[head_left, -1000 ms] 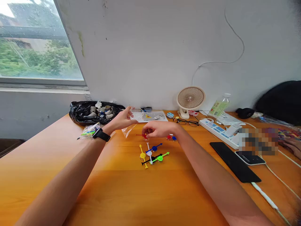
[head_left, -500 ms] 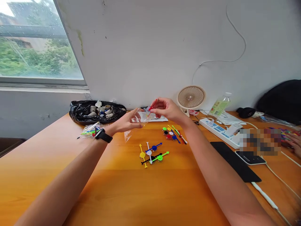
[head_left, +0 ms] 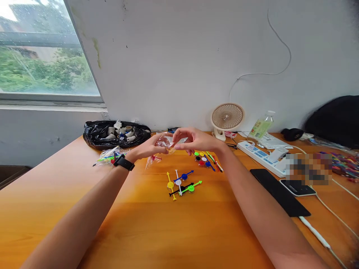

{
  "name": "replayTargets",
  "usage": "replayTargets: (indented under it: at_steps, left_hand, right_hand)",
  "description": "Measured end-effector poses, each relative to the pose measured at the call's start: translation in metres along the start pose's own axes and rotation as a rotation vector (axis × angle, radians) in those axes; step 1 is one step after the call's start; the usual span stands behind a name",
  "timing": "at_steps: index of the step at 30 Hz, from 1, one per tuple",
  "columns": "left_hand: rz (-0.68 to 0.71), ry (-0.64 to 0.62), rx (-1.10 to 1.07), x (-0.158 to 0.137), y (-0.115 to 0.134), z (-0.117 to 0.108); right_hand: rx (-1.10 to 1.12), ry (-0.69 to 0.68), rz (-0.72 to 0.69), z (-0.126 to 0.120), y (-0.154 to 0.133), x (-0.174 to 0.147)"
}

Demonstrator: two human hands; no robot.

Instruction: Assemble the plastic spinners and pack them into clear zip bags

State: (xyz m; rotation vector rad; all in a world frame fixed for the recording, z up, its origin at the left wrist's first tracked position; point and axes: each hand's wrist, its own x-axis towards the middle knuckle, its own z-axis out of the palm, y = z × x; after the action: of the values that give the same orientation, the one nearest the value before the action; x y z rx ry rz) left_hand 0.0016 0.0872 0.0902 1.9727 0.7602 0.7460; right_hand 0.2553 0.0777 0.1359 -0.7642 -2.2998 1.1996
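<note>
While the left hand [head_left: 148, 147] is holding a clear bag [head_left: 151, 161], with its thumb and fingers closing on the plastic, the right hand [head_left: 181, 144] is curling its fingertips at the top of it. I cannot tell if the right fingers are pinching the bag. A red piece [head_left: 157, 158] is showing through the low part of the bag, left of the fan [head_left: 227, 116] and nearer the person. Five arrow toys [head_left: 182, 185], yellow, white, blue, black and green, are lying close together on the table [head_left: 168, 231], also left of the fan and even nearer the person. Loose pieces [head_left: 203, 160] are lying just left of the fan and nearer. Right of the fan, a bottle [head_left: 260, 127] is wearing a green label, but its writing is looking too small to read. A black bag [head_left: 92, 138] is sitting far left of the fan.
</note>
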Motion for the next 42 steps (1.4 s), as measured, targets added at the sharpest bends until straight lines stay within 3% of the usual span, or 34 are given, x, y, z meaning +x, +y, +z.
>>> replayTargets:
  at_steps: [3, 8, 16, 23, 32, 34, 38, 40, 42]
  left_hand:
    - [-0.038, -0.04, -0.014, 0.0, -0.002, -0.002]
    - [-0.057, -0.115, -0.067, 0.0, -0.007, -0.004]
    - [-0.091, -0.177, -0.105, -0.001, 0.0, 0.002]
    - [-0.088, -0.203, -0.007, -0.001, -0.001, 0.005]
    - [-0.164, -0.245, 0.144, 0.0, -0.022, -0.003]
    - [-0.173, -0.246, 0.212, 0.001, -0.028, -0.004]
    - [-0.193, -0.232, 0.363, 0.001, -0.041, -0.003]
    - [-0.19, -0.221, 0.421, 0.001, -0.046, -0.002]
    - [-0.179, -0.216, 0.449, 0.002, -0.049, -0.002]
  right_hand:
    - [0.028, -0.091, 0.011, 0.002, 0.0, 0.001]
    - [-0.014, -0.105, 0.013, 0.001, 0.002, 0.002]
    - [-0.016, 0.071, -0.017, 0.006, 0.002, 0.007]
    - [0.064, -0.16, 0.063, 0.009, 0.005, 0.007]
    - [-0.063, -0.042, 0.015, 0.0, 0.006, 0.003]
    - [-0.108, -0.136, 0.044, -0.006, 0.011, 0.001]
    - [-0.164, -0.549, 0.275, -0.012, 0.033, 0.0]
    - [-0.158, -0.591, 0.387, -0.009, 0.049, 0.003]
    - [-0.166, -0.526, 0.44, -0.003, 0.064, 0.007]
